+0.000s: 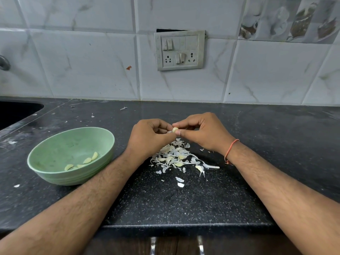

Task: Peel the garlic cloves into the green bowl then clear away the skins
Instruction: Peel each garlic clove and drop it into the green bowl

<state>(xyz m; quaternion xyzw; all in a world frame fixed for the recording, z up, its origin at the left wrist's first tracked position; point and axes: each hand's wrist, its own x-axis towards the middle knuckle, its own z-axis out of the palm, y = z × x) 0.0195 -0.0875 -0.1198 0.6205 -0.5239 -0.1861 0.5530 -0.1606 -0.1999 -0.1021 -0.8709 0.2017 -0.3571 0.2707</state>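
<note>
A pale garlic clove (175, 129) is held above the counter between both hands. My left hand (149, 137) curls its fingers round it from the left, and my right hand (204, 131) pinches it with thumb and forefinger from the right. Just below them lies a heap of white skins (176, 157) mixed with a few unpeeled cloves. The green bowl (55, 150) stands to the left with several peeled cloves (87, 160) at its bottom.
Stray bits of skin (180, 182) dot the black speckled counter (184, 203), some near the tiled wall. A dark sink (16, 111) opens at the far left. The counter's front edge runs just below my forearms. A switch panel (180, 50) sits on the wall.
</note>
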